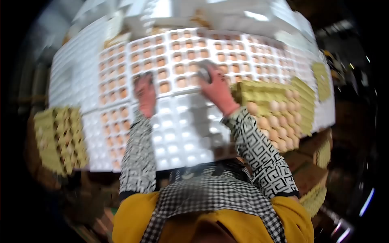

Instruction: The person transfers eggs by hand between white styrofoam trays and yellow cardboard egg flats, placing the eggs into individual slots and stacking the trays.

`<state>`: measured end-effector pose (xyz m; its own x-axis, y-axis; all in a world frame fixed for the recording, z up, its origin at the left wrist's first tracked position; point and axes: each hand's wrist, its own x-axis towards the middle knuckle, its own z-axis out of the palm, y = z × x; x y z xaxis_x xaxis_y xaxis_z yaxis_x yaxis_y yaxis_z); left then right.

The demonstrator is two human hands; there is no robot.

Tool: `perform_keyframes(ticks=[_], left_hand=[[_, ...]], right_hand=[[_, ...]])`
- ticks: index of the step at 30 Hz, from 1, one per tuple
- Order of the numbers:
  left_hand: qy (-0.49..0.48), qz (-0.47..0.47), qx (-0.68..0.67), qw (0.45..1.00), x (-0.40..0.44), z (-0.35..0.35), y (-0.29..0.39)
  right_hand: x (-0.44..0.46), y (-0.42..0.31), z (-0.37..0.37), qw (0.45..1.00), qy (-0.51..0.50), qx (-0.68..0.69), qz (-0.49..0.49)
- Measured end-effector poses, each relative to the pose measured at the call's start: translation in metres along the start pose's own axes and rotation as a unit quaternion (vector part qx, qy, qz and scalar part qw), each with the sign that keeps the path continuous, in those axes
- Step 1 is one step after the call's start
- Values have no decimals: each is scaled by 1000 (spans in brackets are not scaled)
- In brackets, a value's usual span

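White foam trays (174, 95) with rows of square pockets cover the table, many pockets holding brown eggs (164, 87). My left hand (146, 93), in a pink glove with dark fingertips, rests over the filled rows at centre left; whatever its fingers hold, if anything, is hidden. My right hand (216, 88), gloved the same way, is over the filled rows right of centre, its fingers curled round a pale egg (204, 74). Close to its right stands a yellow-green pulp tray (259, 90) with loose brown and pale eggs (279, 121).
Pulp trays (60, 139) are stacked at the left edge. Another pulp tray (322, 81) lies at the far right. White foam packaging (259, 16) stands along the back. Cardboard boxes (310, 166) are below the table's right edge.
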<state>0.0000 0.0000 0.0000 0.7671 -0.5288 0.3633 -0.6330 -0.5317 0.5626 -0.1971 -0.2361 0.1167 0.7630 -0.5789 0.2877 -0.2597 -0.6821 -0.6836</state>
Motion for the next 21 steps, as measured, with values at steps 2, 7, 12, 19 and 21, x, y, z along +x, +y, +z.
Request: perform_keyframes(ticks=[2, 7, 12, 19, 21], left_hand=[[33, 26, -42, 998, 11, 28, 30], [-103, 53, -283, 952, 31, 14, 193], [-314, 354, -116, 873, 12, 47, 392], [-309, 314, -183, 879, -15, 66, 432], [-312, 14, -454, 835, -8, 61, 437]], right_hand=[[-1, -49, -77, 998, -13, -28, -48], [-38, 116, -276, 936, -30, -331, 117], [-49, 172, -307, 952, -213, -210, 69], [-87, 200, -389, 890, 136, 421, 106], [-75, 211, -392, 930, 102, 291, 198]])
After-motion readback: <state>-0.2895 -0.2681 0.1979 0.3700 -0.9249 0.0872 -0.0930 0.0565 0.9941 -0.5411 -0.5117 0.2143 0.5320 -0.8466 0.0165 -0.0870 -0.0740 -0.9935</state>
